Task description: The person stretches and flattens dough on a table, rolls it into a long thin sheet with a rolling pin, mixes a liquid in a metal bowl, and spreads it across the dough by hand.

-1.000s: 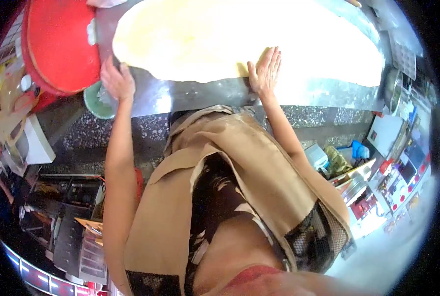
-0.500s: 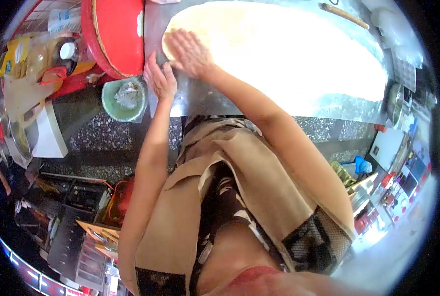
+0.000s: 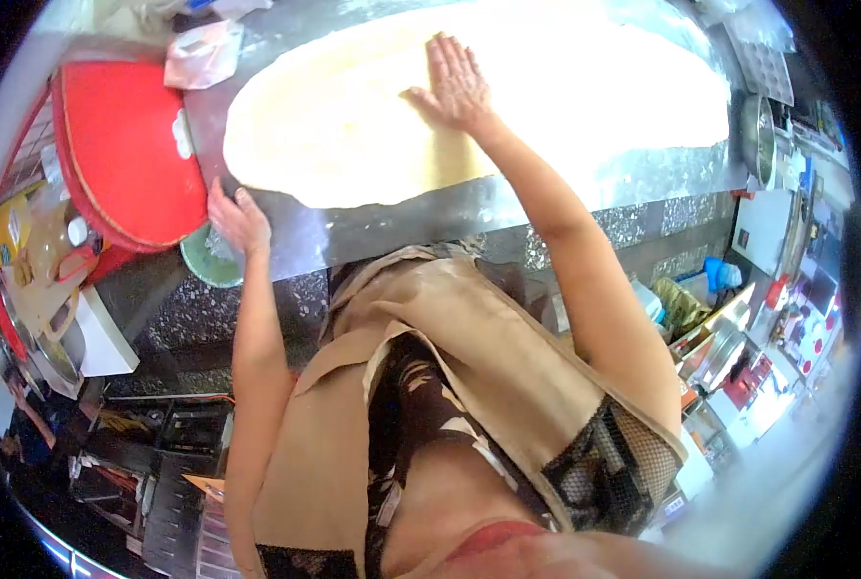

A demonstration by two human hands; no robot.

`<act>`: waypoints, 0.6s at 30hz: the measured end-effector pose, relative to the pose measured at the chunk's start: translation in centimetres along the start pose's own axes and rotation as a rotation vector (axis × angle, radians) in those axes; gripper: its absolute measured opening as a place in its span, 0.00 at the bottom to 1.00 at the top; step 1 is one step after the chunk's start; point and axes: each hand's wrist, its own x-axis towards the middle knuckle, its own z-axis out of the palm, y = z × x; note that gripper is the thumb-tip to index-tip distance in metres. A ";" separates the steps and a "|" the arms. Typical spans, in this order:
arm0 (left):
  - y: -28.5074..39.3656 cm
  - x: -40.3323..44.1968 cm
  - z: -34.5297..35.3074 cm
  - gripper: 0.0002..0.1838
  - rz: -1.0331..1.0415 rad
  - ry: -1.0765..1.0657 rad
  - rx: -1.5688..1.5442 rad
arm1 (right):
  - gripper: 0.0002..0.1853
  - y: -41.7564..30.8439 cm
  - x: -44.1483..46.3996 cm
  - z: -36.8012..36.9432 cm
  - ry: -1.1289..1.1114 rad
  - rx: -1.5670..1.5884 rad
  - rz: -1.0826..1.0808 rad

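Observation:
A wide, pale sheet of rolled-out dough (image 3: 324, 145) lies flat on the metal worktop (image 3: 305, 236), its right part washed out by glare. My right hand (image 3: 457, 89) rests palm down on the dough, fingers stretched and thumb out to the side. At the worktop's left edge is my left hand (image 3: 241, 222), its fingers extended and its thumb apart, holding nothing. Just below that hand, a green bowl (image 3: 208, 262) with a plastic liner is partly hidden by the wrist.
Left of the worktop stands a large red round-edged lid or board (image 3: 126, 145). A white plastic bag (image 3: 204, 53) lies at the upper left corner. Bottles and packets crowd the far left. A metal pan (image 3: 760, 140) sits beyond the worktop's right end.
My right hand has slid from the dough's left end toward its middle. My left hand stays by the worktop's left edge, and the hands are farther apart. The head view has shifted.

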 end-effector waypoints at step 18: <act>0.6 0.2 0.2 0.28 0.024 0.007 0.120 | 0.48 7.6 -13.0 -2.4 -0.096 0.148 0.143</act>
